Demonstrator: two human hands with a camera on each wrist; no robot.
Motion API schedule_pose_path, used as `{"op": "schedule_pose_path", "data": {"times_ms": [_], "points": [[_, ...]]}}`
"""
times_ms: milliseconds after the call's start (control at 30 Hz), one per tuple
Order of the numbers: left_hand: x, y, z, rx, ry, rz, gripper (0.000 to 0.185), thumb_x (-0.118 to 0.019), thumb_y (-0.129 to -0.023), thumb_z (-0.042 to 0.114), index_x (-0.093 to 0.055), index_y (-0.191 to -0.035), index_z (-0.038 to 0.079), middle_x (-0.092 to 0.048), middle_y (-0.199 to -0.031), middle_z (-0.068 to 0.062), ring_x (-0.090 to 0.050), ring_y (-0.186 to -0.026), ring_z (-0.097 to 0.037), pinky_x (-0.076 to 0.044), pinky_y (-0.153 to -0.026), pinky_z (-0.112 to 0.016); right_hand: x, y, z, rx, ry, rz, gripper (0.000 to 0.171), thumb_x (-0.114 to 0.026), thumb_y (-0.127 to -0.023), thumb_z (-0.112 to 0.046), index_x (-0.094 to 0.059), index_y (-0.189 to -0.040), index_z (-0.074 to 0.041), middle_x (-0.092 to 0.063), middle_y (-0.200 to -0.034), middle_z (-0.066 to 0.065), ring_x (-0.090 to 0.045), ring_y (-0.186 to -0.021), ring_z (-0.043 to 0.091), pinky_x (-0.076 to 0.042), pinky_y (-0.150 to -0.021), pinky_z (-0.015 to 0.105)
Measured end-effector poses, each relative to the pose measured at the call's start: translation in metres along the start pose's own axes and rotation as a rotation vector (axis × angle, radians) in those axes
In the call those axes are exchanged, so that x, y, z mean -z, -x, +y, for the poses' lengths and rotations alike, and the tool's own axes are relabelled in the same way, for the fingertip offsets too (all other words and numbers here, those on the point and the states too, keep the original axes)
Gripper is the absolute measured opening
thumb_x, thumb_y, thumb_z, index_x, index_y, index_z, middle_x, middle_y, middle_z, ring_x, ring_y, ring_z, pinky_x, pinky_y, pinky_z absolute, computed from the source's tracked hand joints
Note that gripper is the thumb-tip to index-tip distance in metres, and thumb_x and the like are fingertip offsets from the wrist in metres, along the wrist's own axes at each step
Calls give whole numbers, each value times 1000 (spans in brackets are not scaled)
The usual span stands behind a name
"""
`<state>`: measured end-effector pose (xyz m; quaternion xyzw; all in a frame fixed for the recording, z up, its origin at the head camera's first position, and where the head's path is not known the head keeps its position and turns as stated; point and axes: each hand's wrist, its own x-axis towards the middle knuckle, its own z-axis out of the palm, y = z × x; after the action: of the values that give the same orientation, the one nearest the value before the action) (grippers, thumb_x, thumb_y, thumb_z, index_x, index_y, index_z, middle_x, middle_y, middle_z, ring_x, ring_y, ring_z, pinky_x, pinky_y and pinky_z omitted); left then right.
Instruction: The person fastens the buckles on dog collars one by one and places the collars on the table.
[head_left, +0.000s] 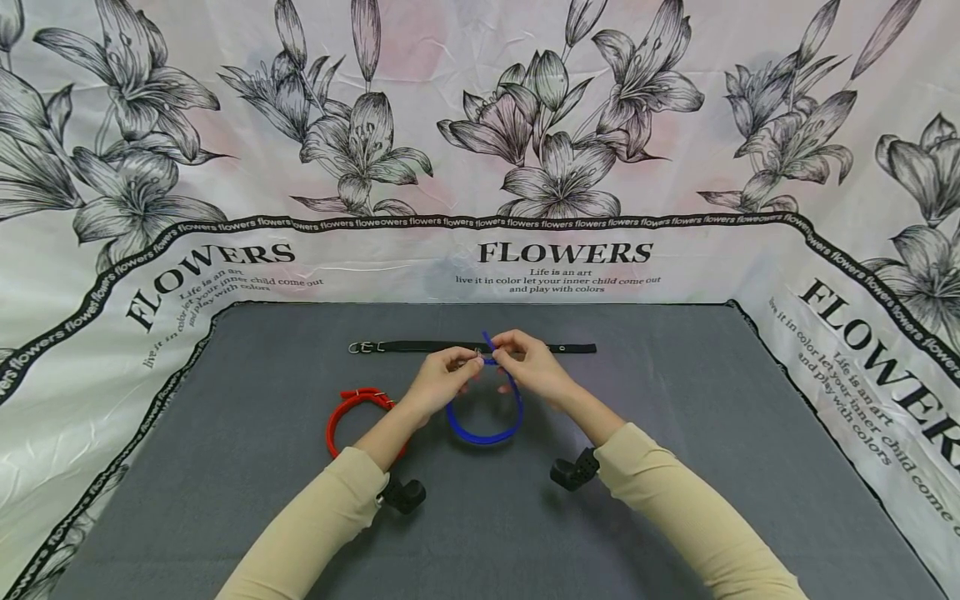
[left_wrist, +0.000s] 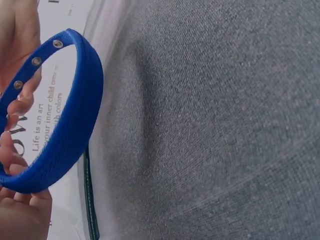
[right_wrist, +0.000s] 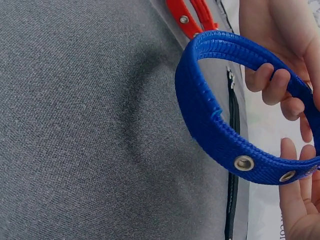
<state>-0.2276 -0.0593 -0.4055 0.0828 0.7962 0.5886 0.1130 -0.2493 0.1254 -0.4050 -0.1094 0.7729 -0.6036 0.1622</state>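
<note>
A blue collar strap [head_left: 486, 433] with metal eyelets hangs in a loop above the grey mat [head_left: 675, 467]. My left hand [head_left: 442, 379] and right hand [head_left: 528, 360] pinch its two ends together at the top of the loop. The wrist views show the same blue strap [left_wrist: 65, 130] [right_wrist: 215, 130] curved between curled fingers [right_wrist: 272, 82]. A red collar [head_left: 352, 412], closed in a ring, lies on the mat left of my left forearm. A black collar [head_left: 420, 347] lies flat and straight just beyond both hands.
The mat is bordered by a white cloth [head_left: 112, 350] printed with flowers and lettering, rising as a backdrop behind. Small black wrist cameras [head_left: 573, 469] sit under both sleeves.
</note>
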Motion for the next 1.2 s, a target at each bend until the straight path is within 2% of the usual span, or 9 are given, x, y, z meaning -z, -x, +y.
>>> {"op": "schedule_pose_path", "data": {"times_ms": [100,267,433,567,700,767,933,1100,1200], "points": [[0,9,11,-18,-8,24,29,-52,-95,24,-59,-114,3,-66,-91,-7,-55,-71,-11,-48,-65,-28,-1,1,0,12,-9,-12,29,-50,-95,-11,-46,-121,2,-51,-103,14,-54,-80,17,-53,-71,49],[-1,13,15,-29,-9,60,26,-51,-96,21,-60,-111,3,-63,-88,-6,-53,-72,-12,-48,-70,-35,-2,2,-1,10,10,-33,20,-51,-94,-9,-50,-112,-1,-50,-107,22,-56,-83,24,-51,-75,53],[-2,14,16,-31,-14,71,25,-51,-95,21,-61,-111,3,-60,-85,-4,-50,-70,-12,-44,-64,-27,-1,3,-3,-9,54,-55,16,-52,-92,-8,-54,-107,-3,-52,-102,27,-55,-89,42,-50,-76,55],[-2,13,16,-36,-15,80,25,-52,-95,20,-61,-111,3,-60,-85,-5,-50,-70,-12,-41,-62,-24,0,2,-4,-24,75,-72,16,-53,-90,-8,-56,-105,-4,-54,-98,27,-54,-92,47,-51,-75,53],[-3,8,9,-34,7,92,24,-54,-94,22,-62,-109,5,-61,-88,-5,-52,-75,-17,-41,-64,-25,2,1,-3,-34,81,-75,16,-54,-88,-7,-58,-103,-4,-56,-93,22,-55,-92,47,-51,-74,52],[-4,1,-1,-33,22,95,25,-55,-93,25,-63,-108,7,-62,-93,-8,-54,-80,-18,-41,-65,-26,2,1,-3,-29,96,-75,16,-55,-87,-7,-59,-102,-4,-57,-93,21,-56,-91,47,-52,-73,51],[-4,-8,-18,-34,61,99,28,-60,-90,31,-64,-108,10,-65,-104,-11,-61,-92,-21,-44,-72,-28,2,3,-3,-15,165,-82,15,-56,-87,-10,-60,-101,-7,-56,-100,26,-61,-84,42,-53,-70,47],[1,-8,-16,-3,68,90,25,-66,-86,30,-65,-105,14,-68,-101,-13,-62,-91,-21,-44,-77,-32,3,2,1,24,244,-92,15,-56,-88,-15,-60,-102,-11,-58,-102,23,-65,-69,28,-54,-64,37],[3,-9,-17,21,38,92,25,-68,-84,30,-67,-103,16,-67,-101,-9,-60,-91,-19,-45,-76,-31,3,2,3,45,251,-97,16,-56,-88,-15,-60,-103,-11,-59,-103,22,-65,-67,24,-54,-63,34]]}}
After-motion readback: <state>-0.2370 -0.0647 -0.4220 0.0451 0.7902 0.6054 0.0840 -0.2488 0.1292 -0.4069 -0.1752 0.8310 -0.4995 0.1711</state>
